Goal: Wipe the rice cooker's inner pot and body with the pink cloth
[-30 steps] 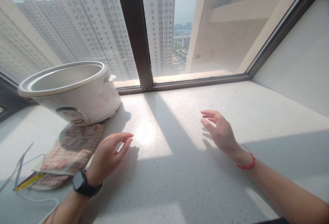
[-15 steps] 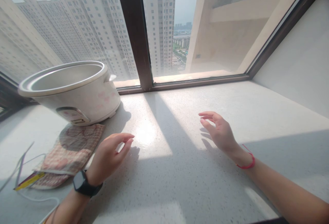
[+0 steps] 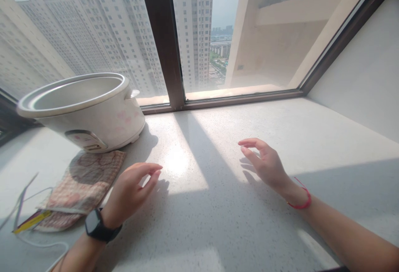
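Note:
My left hand (image 3: 129, 193) hovers over the speckled white sill (image 3: 193, 218) with fingers curved. A narrow gap parts its thumb and fingertips, and nothing shows between them. Across from it, my right hand (image 3: 264, 159) also holds nothing, its thumb and fingers apart and pointing left. Nearest to the left hand is a patterned quilted cloth (image 3: 90, 176), lying flat beside the wrist. Behind that cloth stands a white electric cooker pot (image 3: 102, 122) without a lid, with pink flower prints and a front control panel.
A pale cable (image 3: 46, 243) and a thin yellow-and-purple item (image 3: 33, 221) lie at the left by the cloth. Dark window frame (image 3: 163, 39) runs along the back, with tall buildings outside. A white wall (image 3: 361, 76) bounds the right side.
My right hand has shifted slightly left and down, its thumb and fingers still apart. My left hand has barely moved. The pot and cloth appear slightly further left in view.

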Action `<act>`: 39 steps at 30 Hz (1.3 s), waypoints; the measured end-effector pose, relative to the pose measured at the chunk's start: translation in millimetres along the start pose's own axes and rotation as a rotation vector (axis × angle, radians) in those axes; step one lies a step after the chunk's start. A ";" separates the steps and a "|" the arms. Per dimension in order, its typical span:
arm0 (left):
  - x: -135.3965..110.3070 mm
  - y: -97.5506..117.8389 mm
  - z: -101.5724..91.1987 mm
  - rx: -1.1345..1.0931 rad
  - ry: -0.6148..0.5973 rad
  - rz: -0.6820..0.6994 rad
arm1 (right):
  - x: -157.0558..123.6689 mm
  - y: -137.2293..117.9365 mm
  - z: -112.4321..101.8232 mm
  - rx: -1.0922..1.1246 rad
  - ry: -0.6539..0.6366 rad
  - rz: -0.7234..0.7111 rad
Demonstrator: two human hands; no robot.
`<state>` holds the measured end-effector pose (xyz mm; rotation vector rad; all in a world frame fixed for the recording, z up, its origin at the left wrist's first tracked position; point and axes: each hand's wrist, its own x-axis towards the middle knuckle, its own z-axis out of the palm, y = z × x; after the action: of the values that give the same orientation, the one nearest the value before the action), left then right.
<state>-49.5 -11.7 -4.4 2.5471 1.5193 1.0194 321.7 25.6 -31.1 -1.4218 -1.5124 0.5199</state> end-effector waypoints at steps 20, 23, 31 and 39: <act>-2.6 -0.8 0.8 0.019 -0.033 0.093 | 1.6 3.4 -2.2 0.047 -0.070 0.059; -1.8 -0.6 0.6 0.016 -0.036 0.102 | 2.0 4.0 -2.0 0.052 -0.090 0.053; -0.8 1.2 0.1 0.024 -0.018 0.152 | 3.2 1.2 -1.7 0.032 -0.109 0.050; -4.3 -1.4 1.5 0.021 -0.056 0.110 | 1.9 -1.8 -0.9 0.026 -0.140 0.028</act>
<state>-51.2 -13.9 -8.3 2.6766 1.3984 0.9384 321.8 26.6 -28.5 -1.4124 -1.5920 0.6665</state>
